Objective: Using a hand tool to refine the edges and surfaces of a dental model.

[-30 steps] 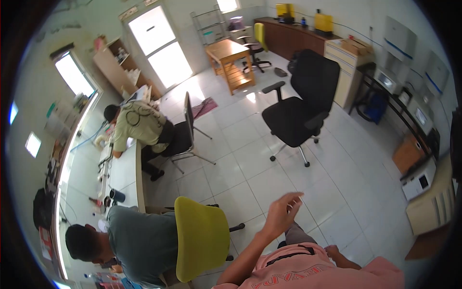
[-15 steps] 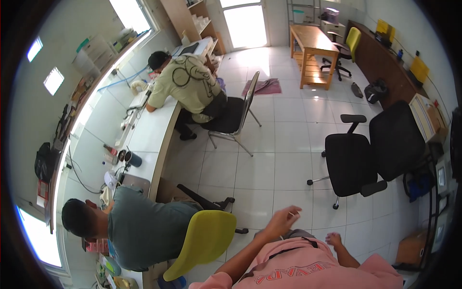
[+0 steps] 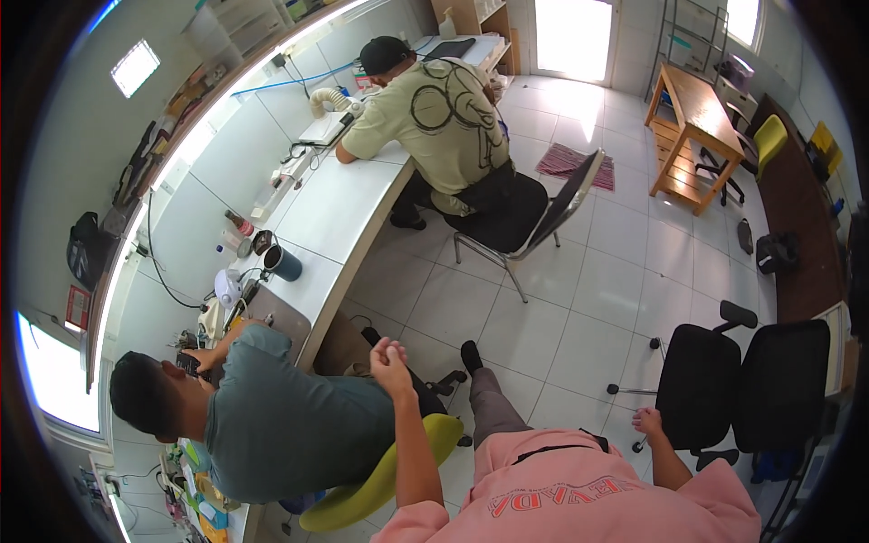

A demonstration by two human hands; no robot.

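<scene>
My left hand (image 3: pixel 391 366) is raised in front of me, beside a seated co-worker in a teal shirt (image 3: pixel 290 421), with its fingers curled; what they hold, if anything, I cannot make out. Lower at my right, my right hand (image 3: pixel 648 421) has bent fingers near the black swivel chair (image 3: pixel 692 389); its contents are unclear. A leg of mine in grey trousers (image 3: pixel 493 403) steps forward on the tiled floor. The teal-shirted person leans over the workbench from a yellow-green chair (image 3: pixel 344 502), a hand on a dark object (image 3: pixel 188 362).
A second person (image 3: pixel 434 127) in a pale shirt leans on the long bench (image 3: pixel 335 217) from a metal-framed chair (image 3: pixel 561 199). A wooden table (image 3: pixel 697 109), striped mat (image 3: pixel 575 163), bag (image 3: pixel 777 253) and brown cabinet (image 3: pixel 783 208) stand farther right, with a glass door (image 3: pixel 570 36) beyond.
My view has swung toward the left bench, so the room appears shifted rightward. My left hand has moved leftward in view, my foot has come forward, and the teal-shirted person's hand now shows.
</scene>
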